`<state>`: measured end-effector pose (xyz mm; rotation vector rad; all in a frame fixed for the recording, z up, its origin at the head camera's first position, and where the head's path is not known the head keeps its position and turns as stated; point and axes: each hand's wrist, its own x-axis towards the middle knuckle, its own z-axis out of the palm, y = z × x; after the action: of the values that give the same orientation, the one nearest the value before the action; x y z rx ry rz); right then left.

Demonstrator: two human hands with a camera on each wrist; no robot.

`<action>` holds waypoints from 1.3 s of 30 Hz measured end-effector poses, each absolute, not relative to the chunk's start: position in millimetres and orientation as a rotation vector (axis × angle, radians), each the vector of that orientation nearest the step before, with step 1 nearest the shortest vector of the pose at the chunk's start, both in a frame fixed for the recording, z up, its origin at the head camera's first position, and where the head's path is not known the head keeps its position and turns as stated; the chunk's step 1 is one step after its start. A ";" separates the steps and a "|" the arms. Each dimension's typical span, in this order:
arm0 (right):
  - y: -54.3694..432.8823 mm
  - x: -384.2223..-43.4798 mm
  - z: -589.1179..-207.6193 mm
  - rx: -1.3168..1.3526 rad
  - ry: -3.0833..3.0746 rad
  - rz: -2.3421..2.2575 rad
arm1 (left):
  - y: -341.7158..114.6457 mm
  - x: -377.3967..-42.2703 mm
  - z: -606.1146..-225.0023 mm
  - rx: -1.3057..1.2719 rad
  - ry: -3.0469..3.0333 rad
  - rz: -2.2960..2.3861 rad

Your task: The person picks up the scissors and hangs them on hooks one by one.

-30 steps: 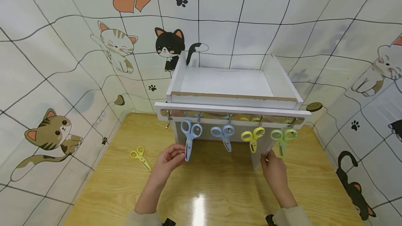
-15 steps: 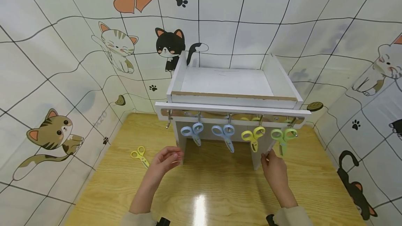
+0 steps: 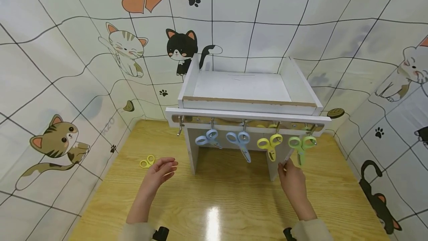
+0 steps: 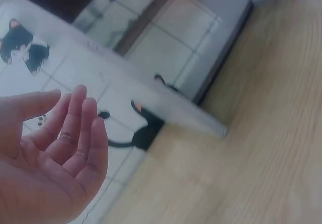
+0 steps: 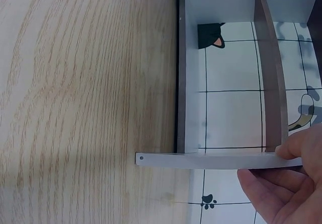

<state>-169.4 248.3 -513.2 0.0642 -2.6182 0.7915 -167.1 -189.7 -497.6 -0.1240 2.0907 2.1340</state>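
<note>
My left hand (image 3: 159, 174) is in the air left of the white shelf stand, fingers loosely bent, holding nothing. In the left wrist view, the left hand (image 4: 60, 158) has its palm turned up. Just behind it lie yellow scissors (image 3: 144, 164) on the table, blades hidden by the hand. My right hand (image 3: 292, 183) grips the front edge of the stand's right side panel (image 5: 216, 160), thumb and fingers on either side. From hooks on the stand's front rail (image 3: 247, 115) hang light blue scissors (image 3: 211, 134), a second blue pair (image 3: 239, 139), yellow scissors (image 3: 269, 144) and green scissors (image 3: 301, 144).
The leftmost hook (image 3: 180, 125) holds nothing. Above the rail is an open-topped white tray (image 3: 240, 86). The stand rests on a wooden table (image 3: 234, 203), close to walls covered in a cat-patterned sheet (image 3: 254, 6).
My left hand has let go of the leftmost blue scissors and moved left, partly covering the yellow scissors on the table. Those blue scissors have swung on their hook. The right hand has stayed put.
</note>
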 end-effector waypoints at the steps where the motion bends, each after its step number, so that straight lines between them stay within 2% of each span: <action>1: 248.3 -169.8 -513.2 0.070 -2.616 0.791 | -193.4 -169.3 -498.8 -0.140 2.122 2.108; 20: 249.0 -172.4 -510.5 0.041 -2.630 0.816 | -245.5 -197.9 -527.6 -0.340 2.720 1.289; 31: 248.6 -168.8 -512.6 -0.007 -2.637 0.822 | -238.8 -210.0 -537.7 -0.471 2.796 0.678; 39: 248.9 -161.0 -519.6 -0.003 -2.647 0.825 | -236.4 -212.1 -560.5 -0.537 2.794 0.582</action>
<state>-161.0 248.9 -519.6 -0.0028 -2.6465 0.8252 -212.1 -236.4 -560.5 -0.5370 2.7937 0.5819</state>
